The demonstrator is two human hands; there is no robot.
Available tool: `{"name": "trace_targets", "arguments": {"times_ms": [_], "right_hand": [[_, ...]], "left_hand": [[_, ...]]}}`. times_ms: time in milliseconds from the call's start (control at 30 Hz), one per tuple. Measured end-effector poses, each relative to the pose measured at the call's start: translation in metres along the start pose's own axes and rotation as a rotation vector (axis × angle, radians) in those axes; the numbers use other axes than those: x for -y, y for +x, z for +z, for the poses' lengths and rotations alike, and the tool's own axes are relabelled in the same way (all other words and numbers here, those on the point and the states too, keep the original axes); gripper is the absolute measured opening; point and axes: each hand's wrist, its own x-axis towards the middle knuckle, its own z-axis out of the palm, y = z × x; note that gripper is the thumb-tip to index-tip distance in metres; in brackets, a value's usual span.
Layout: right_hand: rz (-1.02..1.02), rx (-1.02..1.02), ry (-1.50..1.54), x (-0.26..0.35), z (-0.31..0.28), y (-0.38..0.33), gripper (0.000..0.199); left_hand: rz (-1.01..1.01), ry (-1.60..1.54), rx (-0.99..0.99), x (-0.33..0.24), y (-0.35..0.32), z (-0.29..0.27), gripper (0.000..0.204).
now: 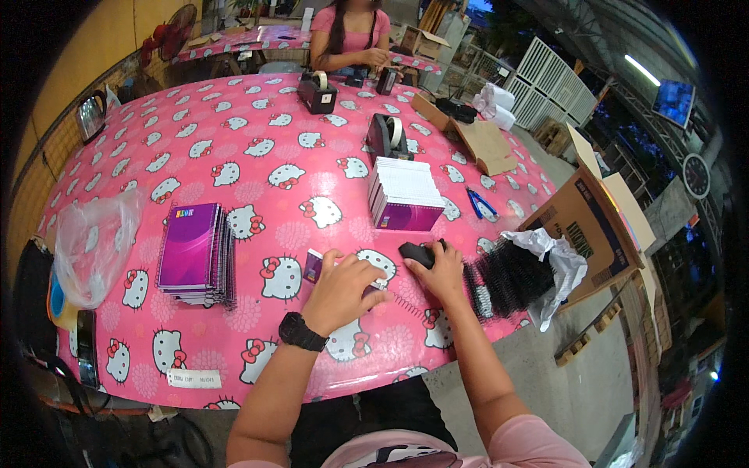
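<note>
We're working at a big pink cartoon-cat table point(234, 140) w/ a purple spiral notebook stack point(195, 256) on the left. Our left hand point(343, 290) is pressing down, fingers curled, on a small purple booklet point(314, 265); our right hand point(443, 271) is gripping a black tool point(417, 253) — black spiral coils point(511, 274) lying just beside it.

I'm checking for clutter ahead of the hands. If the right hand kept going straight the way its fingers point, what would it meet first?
The right hand points up and left over a small black object. Beyond that, the stack of unbound notebooks looks first in line, though depth is hard to judge.
</note>
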Motion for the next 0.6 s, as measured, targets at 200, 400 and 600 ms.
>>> {"name": "trace_targets", "arguments": {"times_ms": [200, 400, 600], "right_hand": [[0.003, 0.310, 0.849, 0.001, -0.014, -0.012, 0.059], [-0.029, 0.758, 1.612, 0.011, -0.021, -0.026, 0.069], [-0.040, 0.691, 1.343, 0.035, -0.026, -0.025, 0.055]], "left_hand": [[-0.046, 0.038, 0.112, 0.004, -0.001, 0.000, 0.024], [-0.134, 0.036, 0.054, 0.020, -0.004, -0.026, 0.034], [-0.104, -0.008, 0.041, 0.022, -0.005, -0.019, 0.031]]}}
